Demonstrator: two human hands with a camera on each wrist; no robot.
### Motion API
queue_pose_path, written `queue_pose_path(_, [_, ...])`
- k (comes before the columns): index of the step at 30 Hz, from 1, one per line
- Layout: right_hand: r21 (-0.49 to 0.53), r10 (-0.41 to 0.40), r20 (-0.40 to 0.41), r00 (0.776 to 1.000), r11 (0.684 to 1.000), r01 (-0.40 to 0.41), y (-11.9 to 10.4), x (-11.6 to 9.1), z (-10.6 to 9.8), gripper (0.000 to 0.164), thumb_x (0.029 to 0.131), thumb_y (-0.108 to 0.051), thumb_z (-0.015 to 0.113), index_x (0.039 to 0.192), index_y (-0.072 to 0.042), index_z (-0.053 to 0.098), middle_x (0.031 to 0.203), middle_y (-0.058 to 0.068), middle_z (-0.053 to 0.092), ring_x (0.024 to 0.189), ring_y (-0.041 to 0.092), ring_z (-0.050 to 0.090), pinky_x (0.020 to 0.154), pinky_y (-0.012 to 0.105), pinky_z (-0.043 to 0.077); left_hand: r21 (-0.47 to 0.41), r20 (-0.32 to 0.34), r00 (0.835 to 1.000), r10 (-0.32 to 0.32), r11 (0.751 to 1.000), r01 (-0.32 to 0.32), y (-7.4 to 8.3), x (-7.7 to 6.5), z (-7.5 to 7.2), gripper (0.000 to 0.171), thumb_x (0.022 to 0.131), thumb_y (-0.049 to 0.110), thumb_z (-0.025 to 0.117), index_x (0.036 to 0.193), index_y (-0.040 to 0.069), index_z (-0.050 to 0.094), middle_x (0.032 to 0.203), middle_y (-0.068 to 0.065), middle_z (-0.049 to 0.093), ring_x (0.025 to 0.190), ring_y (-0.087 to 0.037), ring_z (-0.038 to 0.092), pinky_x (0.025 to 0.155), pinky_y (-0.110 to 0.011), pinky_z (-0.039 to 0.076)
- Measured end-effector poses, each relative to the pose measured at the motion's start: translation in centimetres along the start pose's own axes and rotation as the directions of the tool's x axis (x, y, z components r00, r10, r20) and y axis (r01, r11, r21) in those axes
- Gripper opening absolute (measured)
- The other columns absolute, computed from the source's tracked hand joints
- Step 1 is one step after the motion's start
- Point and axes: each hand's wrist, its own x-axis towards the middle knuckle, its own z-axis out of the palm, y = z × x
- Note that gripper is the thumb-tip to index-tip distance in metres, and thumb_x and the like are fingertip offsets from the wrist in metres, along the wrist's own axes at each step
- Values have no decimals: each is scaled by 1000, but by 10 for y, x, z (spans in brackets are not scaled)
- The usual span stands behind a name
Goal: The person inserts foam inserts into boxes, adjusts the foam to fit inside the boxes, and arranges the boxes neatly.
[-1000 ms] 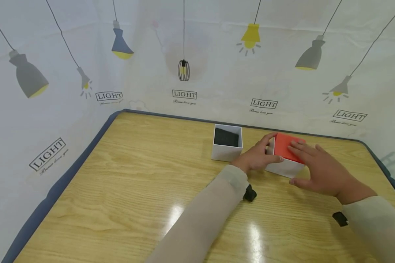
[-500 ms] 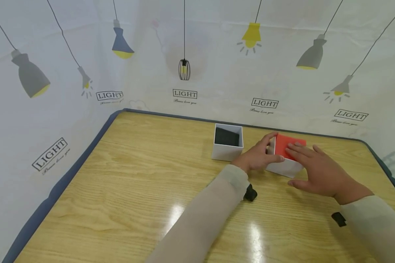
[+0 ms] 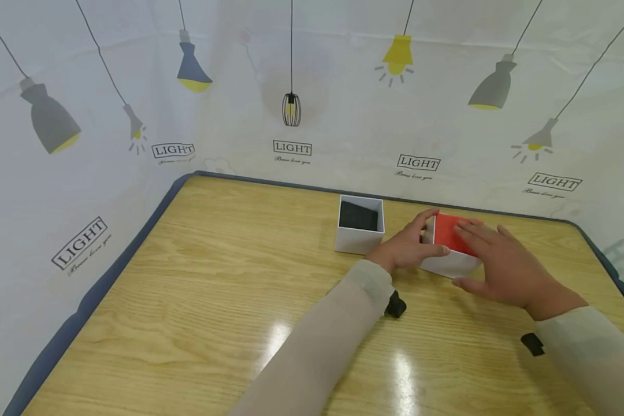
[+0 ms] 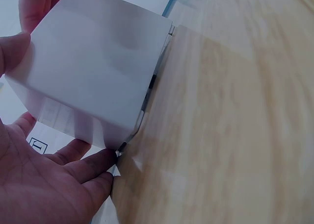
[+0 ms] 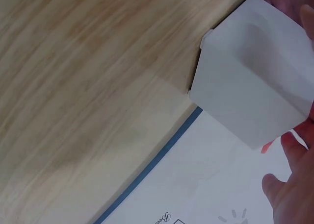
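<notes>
At the right of the table in the head view stands a white square box (image 3: 449, 264) with a flat red piece (image 3: 446, 232) across its top. My left hand (image 3: 401, 247) grips the box at its left side, thumb on the near face and index finger at the far corner. The straight fingers of my right hand (image 3: 512, 268) lie over the red piece, with the thumb low beside the near right corner. In the left wrist view the left fingers (image 4: 76, 150) spread along the box's side. A bit of red edge (image 5: 267, 146) sticks out past the box in the right wrist view.
A second white box (image 3: 359, 241), without a top, stands left of the left hand and holds a black block (image 3: 359, 216). The wooden table (image 3: 213, 277) ends at a dark blue edge against a lamp-print curtain (image 3: 343, 86).
The right hand has shifted slightly over the red piece, its thumb a little higher and further left. The left hand and both boxes stay in place.
</notes>
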Motion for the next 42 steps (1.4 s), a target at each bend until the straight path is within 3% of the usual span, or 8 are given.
queue_pose_path(8, [-6, 94, 46, 994, 996, -94, 10, 8, -5, 107, 81, -44, 89, 160, 6, 36, 165, 25, 36, 151, 47, 32, 114, 78, 26, -3, -17, 999, -28, 1000, 28, 0, 1, 1, 91, 94, 35, 79, 163, 51, 23, 165, 7, 38, 139, -14, 50, 118, -39, 41])
queue_pose_path(17, [41, 106, 71, 992, 993, -109, 12, 8, -1, 109, 83, -44, 87, 163, 4, 31, 166, 25, 33, 147, 50, 36, 115, 73, 31, -1, -14, 1000, -23, 1000, 23, 0, 0, 1, 91, 94, 36, 79, 164, 50, 22, 166, 7, 36, 139, -14, 50, 118, -38, 41])
queue_pose_path(29, [-5, 58, 43, 997, 998, -58, 6, 3, 4, 102, 81, -40, 90, 158, 4, 41, 161, 26, 42, 142, 51, 43, 112, 71, 38, 10, -5, 1000, -14, 1000, 14, 3, -3, 0, 91, 95, 36, 78, 164, 49, 21, 166, 6, 37, 138, -13, 50, 115, -35, 43])
queue_pose_path(42, [1, 5, 52, 999, 1000, -5, -5, 1, 1, 96, 80, -41, 91, 153, 5, 49, 154, 27, 52, 142, 49, 47, 116, 72, 31, 13, -11, 1000, 6, 1000, -6, 3, -4, -1, 91, 95, 35, 78, 166, 44, 22, 164, 5, 39, 130, -11, 53, 106, -29, 47])
